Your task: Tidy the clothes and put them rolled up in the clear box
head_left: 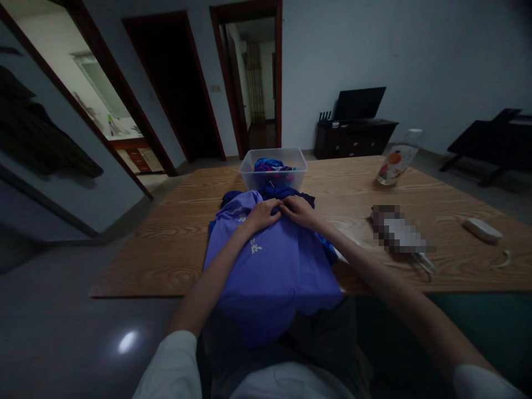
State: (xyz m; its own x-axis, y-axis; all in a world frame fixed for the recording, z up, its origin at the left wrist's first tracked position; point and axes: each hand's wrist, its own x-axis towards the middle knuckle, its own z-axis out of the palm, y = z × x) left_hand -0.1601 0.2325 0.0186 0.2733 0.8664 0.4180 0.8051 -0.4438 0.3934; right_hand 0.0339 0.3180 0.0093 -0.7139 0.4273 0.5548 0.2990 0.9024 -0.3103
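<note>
I read this as a home living room: a wooden table (174,233) before me, a TV (358,103) on a dark cabinet (353,139) at one o'clock, doorways (253,77) at twelve, a kitchen (103,116) at ten.

Matt purple cloth shirt (272,266) on grainy wood table (174,238); clear plastic bin (249,169).

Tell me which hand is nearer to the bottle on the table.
Right. The right hand rests on the purple garment, on the bottle's side; the left hand touches it from the far side, farther from the bottle.
</note>
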